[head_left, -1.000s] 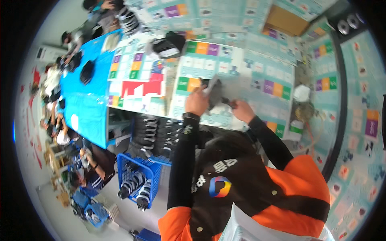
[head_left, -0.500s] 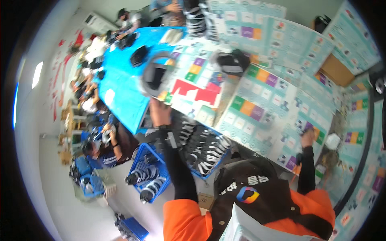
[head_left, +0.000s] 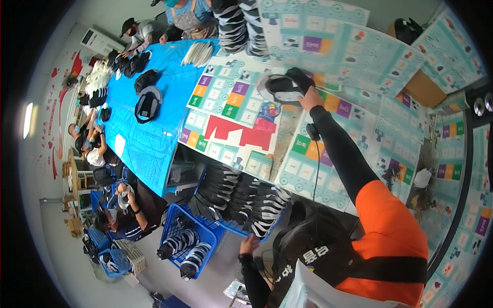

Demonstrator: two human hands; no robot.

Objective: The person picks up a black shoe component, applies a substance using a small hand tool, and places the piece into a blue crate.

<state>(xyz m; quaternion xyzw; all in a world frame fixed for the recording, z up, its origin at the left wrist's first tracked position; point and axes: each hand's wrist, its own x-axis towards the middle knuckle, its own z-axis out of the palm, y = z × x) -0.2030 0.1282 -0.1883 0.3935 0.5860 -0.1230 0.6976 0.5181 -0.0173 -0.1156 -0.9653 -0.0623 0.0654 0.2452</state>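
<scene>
My right hand (head_left: 309,98) reaches far over the table, its fingers closed on the edge of a black and grey cap (head_left: 285,87). This cap lies with its hollow side partly showing. My left hand (head_left: 249,245) hangs low beside the blue crates, holding nothing, fingers apart. Another grey and black cap (head_left: 149,105) rests on the blue-covered table (head_left: 174,115), next to a darker cap (head_left: 148,79). Below the table edge, a blue crate (head_left: 264,238) holds rows of nested black, grey and white caps (head_left: 262,200).
Printed sheets (head_left: 226,90) cover the worktable. A second blue basket (head_left: 205,231) holds two stacks of caps. Tall cap stacks (head_left: 231,25) stand at the back. A dark cable (head_left: 318,169) crosses the sheets. Several people sit or stand around the blue table.
The grey cap near my left hand now lies farther left on the blue table. My left hand has drawn back and down. My right hand has moved from the right-hand sheets to the other cap.
</scene>
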